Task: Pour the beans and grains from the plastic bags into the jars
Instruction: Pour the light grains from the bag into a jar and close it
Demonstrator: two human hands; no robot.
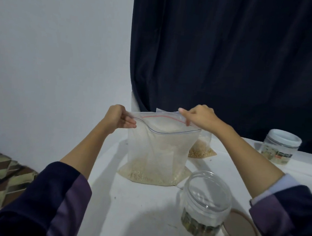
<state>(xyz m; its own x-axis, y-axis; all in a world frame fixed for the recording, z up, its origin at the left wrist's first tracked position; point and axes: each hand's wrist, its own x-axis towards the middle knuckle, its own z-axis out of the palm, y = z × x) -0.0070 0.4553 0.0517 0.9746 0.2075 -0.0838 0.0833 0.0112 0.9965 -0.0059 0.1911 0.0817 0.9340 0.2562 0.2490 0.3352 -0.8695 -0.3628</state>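
Standing grain-bottomed zip bag (158,154) beside open, lidless jar (205,203)

- I see the clear zip bag (156,150) upright, mouth open, pale grains settled at its bottom.
- Second grain bag (201,148) just behind.
- Open jar (205,203) near; lidded jar (279,146) far right.

bag (154,154) on table (136,217); second bag (201,148) behind | open jar (205,203) right-front; lid (241,227) beside
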